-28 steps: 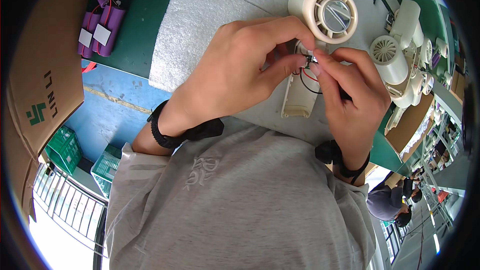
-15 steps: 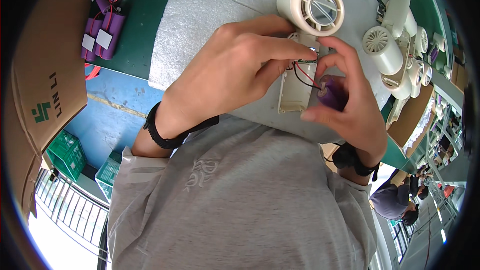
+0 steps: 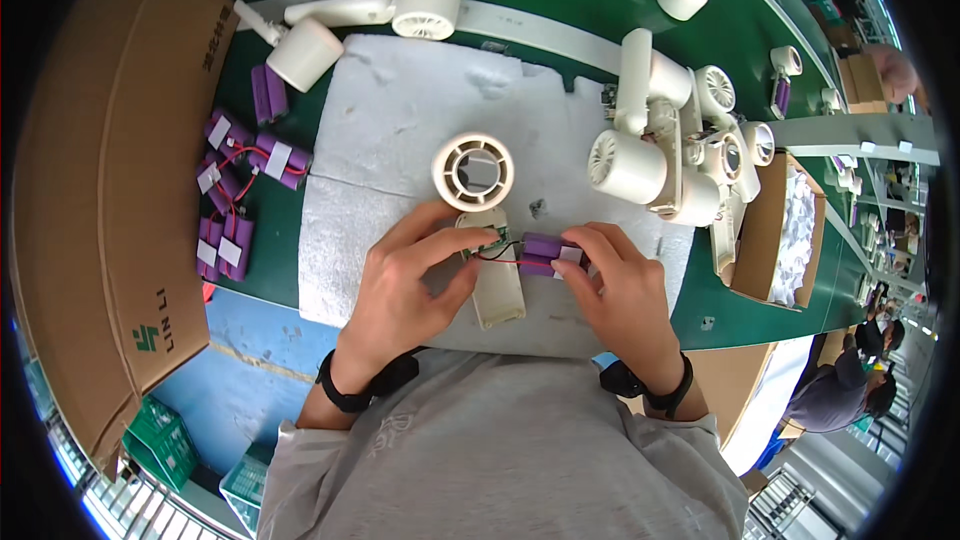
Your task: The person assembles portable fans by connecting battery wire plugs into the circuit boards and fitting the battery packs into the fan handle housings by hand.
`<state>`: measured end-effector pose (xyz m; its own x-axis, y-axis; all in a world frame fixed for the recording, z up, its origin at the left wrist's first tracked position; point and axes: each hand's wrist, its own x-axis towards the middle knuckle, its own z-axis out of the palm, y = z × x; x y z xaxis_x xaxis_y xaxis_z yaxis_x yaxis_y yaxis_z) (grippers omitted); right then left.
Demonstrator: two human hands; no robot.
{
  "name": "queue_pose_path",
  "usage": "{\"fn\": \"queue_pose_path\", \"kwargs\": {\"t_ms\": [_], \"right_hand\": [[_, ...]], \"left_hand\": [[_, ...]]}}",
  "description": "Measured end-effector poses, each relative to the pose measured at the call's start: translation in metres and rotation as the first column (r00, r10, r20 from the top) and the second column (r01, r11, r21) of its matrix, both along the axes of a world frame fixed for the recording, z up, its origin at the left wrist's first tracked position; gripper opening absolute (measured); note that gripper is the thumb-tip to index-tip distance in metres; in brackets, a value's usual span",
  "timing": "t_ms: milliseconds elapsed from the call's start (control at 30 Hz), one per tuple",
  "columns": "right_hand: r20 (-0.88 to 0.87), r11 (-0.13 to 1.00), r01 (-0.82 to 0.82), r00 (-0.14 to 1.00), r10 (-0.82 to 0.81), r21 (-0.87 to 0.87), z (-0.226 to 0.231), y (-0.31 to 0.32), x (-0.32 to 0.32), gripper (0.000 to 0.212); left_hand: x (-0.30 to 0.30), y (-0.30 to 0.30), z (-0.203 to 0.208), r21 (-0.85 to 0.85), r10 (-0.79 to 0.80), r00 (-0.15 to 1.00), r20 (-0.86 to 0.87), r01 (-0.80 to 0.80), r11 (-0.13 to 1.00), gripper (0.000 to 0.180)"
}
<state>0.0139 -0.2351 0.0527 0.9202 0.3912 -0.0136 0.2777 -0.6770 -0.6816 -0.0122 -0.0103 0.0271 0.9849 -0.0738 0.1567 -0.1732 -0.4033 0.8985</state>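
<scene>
A cream handheld fan lies on the foam sheet, with its round head (image 3: 473, 172) farthest from me and its opened handle shell (image 3: 499, 297) toward me. Over the handle's upper end is my left hand (image 3: 415, 275), index finger and thumb closing on a small green circuit board (image 3: 490, 237). My right hand (image 3: 625, 285) grips a purple two-cell battery pack (image 3: 543, 251) with a white pad, just right of the shell. A red and a black wire run between pack and board. The left hand's other fingers are partly hidden.
Purple battery packs (image 3: 238, 230) with red wires lie left of the foam sheet (image 3: 385, 120), beside a large cardboard box (image 3: 110, 180). Several cream fan bodies (image 3: 627, 166) are heaped to the right, near an open carton (image 3: 750, 250) of white pieces. More fans (image 3: 427, 2) stand behind.
The view has shifted, showing more of the bench. My right hand has brought the battery pack from a tilted, end-on pose to lying lengthwise beside the handle. My left fingers stay at the board.
</scene>
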Motion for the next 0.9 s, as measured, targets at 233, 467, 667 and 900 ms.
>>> {"fn": "queue_pose_path", "kwargs": {"t_ms": [233,467,667,900], "right_hand": [[0.299,0.969,-0.235,0.921,0.249,-0.082,-0.004,-0.006,0.001,0.017],[0.289,0.881,-0.292,0.866,0.409,-0.371,0.002,0.0,-0.002,0.013],[0.324,0.812,-0.276,0.814,0.482,-0.515,0.002,0.006,-0.007,0.015],[0.279,0.852,-0.263,0.865,0.416,-0.454,-0.007,-0.001,-0.003,0.019]], "left_hand": [[-0.005,-0.007,-0.009,-0.091,0.087,0.995,-0.047,-0.091,0.992,0.029],[-0.004,-0.011,-0.012,-0.071,0.161,0.986,-0.044,-0.164,0.984,0.028],[-0.007,-0.011,-0.014,-0.083,0.148,0.986,-0.078,-0.155,0.984,0.03],[-0.005,-0.013,-0.013,-0.081,0.139,0.989,-0.057,-0.143,0.986,0.03]]}}
